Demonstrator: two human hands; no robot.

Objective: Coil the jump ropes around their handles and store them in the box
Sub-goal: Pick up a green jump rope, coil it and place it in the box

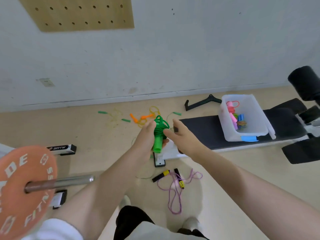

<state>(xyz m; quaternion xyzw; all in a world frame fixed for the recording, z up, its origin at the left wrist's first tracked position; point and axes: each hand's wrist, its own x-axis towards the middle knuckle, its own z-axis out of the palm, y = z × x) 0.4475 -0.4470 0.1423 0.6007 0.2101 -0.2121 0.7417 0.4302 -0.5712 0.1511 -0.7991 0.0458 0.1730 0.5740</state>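
Green rope (160, 131) bundled up in the left hand (145, 135), box off to the right

Left hand's wrapped round the handles, which stand roughly upright with the coil on top; right hand (180, 134) sits just beside it, fingers loose, holding nothing. Box (245, 134) sits on the bench (207, 134), well right of the grip, so I'd guess the right hand's nearer.

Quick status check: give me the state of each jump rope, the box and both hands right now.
Green rope: coiled around its handles, held.
Purple rope: loose on floor.
Orange rope: loose on floor.
Yellow rope: loose on floor.
Box: open, coiled ropes inside.
Left hand: grips green rope.
Right hand: fingers at the coil.
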